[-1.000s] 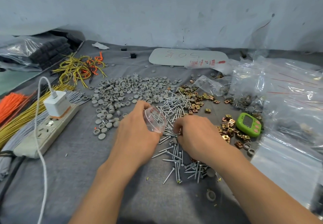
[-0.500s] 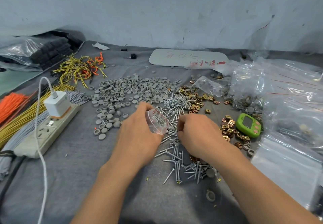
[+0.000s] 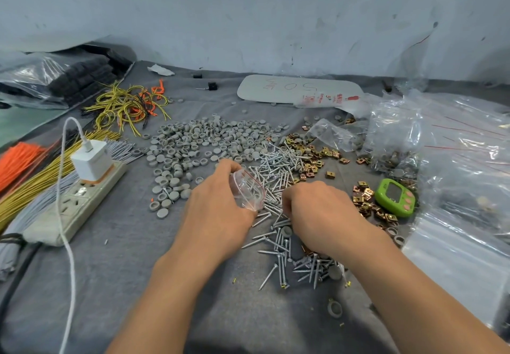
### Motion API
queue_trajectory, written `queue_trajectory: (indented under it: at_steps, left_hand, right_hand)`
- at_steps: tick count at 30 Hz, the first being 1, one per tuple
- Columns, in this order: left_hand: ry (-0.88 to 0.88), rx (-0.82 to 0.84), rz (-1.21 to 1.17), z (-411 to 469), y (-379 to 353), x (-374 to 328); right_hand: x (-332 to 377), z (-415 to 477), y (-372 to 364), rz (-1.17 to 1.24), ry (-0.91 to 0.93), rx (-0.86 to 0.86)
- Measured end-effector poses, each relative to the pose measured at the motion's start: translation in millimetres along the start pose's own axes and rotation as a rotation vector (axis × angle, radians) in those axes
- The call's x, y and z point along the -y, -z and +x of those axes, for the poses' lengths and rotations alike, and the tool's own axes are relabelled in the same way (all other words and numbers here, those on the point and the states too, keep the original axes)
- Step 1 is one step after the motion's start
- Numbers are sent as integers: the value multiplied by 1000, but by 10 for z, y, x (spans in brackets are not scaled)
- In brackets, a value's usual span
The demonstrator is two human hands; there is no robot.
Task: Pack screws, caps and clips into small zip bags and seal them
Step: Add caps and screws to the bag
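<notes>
Setting: a grey cloth-covered bench (image 3: 110,284) against a scuffed pale wall.
Bag: the small clear zip bag (image 3: 247,189) sits mid-bench just above the screws (image 3: 278,166), its red-lined mouth open.
Holding: the left hand (image 3: 218,210) grips the bag.
Picking: the right hand (image 3: 317,210) is knuckles-up, fingers curled into the screws beside the mouth; whether it holds any is hidden.
Change: both hands and bag have barely shifted, so probably still gathering screws, nothing sealed.
Around: caps (image 3: 198,144) behind, clips (image 3: 311,157) right, green timer (image 3: 396,197) beyond.
</notes>
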State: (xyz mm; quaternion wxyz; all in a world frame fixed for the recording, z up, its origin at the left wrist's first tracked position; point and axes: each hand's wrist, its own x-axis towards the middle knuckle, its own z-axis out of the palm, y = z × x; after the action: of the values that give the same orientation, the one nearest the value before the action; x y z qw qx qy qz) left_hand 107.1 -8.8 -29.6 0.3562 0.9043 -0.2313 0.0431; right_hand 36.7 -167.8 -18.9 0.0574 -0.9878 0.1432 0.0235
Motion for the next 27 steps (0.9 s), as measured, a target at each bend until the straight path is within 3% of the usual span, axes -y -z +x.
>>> queue_trajectory:
  at_steps: [18,27]
  left_hand:
    - [0,34,19,2,-15,31]
    - [-15,48,23,-17,-9,12]
  right_hand:
    - [1,-73,28,-43,47,32]
    - [-21,-140,56,8,56,-69]
